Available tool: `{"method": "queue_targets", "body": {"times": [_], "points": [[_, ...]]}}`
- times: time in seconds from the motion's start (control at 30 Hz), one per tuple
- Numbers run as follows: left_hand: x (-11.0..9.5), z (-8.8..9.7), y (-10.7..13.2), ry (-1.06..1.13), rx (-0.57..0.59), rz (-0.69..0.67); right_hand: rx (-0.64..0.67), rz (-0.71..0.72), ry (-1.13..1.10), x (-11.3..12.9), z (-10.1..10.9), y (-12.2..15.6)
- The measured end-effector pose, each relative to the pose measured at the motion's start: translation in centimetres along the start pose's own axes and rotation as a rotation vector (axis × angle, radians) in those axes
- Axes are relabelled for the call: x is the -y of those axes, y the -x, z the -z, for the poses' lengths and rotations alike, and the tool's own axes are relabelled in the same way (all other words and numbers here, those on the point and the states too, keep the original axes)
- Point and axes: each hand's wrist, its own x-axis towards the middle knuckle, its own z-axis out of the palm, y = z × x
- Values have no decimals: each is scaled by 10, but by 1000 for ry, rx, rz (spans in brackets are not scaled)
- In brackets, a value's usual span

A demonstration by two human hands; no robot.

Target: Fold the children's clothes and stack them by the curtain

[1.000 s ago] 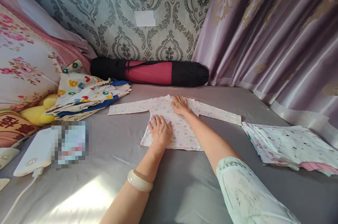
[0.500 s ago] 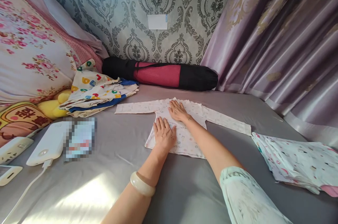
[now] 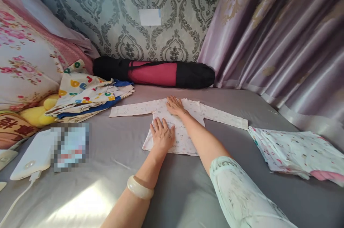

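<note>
The left hand (image 3: 162, 136) and right hand (image 3: 175, 106) are resting, fingers extended, unclenched, on a pale-pink, long-sleeved, printed cloth shirt (image 3: 184, 134).

Long-sleeved shirt (image 3: 181, 134), pale pinkish white, dotted all over with small pastel prints; laid flat and unfolded on gray sheet (image 3: 126, 138); shoulders (image 3: 192, 102) set at far side, hem (image 3: 185, 153) turned toward near side; sleeves (image 3: 225, 116) stretched out to left and right, both angled slightly nearward

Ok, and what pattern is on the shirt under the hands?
The shirt is pale whitish-pink with small scattered pastel prints; best seen in the head view.
</note>
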Motion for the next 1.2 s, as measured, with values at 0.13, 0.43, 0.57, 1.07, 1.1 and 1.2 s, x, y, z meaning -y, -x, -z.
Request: {"method": "queue_targets", "body": {"times": [0.13, 0.43, 0.57, 1.07, 1.1, 1.2], "points": [[0, 2, 0, -21, -19, 2, -108, -2, -107, -8, 14, 22], [0, 4, 1, 5, 21, -254, -239, -257, -104, -83, 51, 94], [0, 2, 1, 1, 49, -323, -303, -486, -98, -123, 68, 120], [-3, 2, 2, -72, 58, -322, -343, -997, 14, -190, 80, 165], [-3, 3, 2, -74, 67, -316, -345, -1004, 7, -192, 79, 165], [-5, 6, 3, -79, 84, -297, -371, -989, 3, -197, 76, 164]]}}
